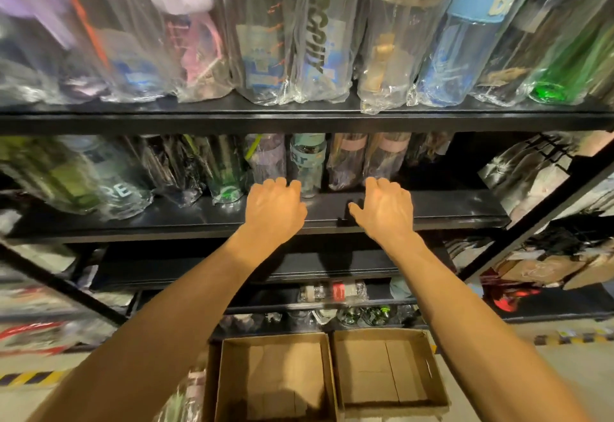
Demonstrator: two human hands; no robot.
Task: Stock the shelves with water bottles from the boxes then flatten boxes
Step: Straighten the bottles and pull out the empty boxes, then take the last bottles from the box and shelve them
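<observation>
My left hand point(275, 205) and my right hand point(385, 209) reach side by side over the front of the black middle shelf point(448, 209). Both have loosely bent fingers and hold nothing. The left fingertips sit just in front of a purple wrapped bottle point(265, 159) and a teal-banded bottle point(307, 162). The right fingertips are at the base of a pink-banded bottle point(385, 159). Below on the floor stand two open cardboard boxes, the left box point(285, 371) and the right box point(388, 368), with only bare cardboard showing inside.
The top shelf point(299, 119) is packed with plastic-wrapped bottles. A red-labelled bottle point(335, 292) lies on a lower shelf. A wrapped bottle point(189, 395) stands left of the boxes. Black diagonal braces cross at both sides. More goods fill the rack on the right point(538, 265).
</observation>
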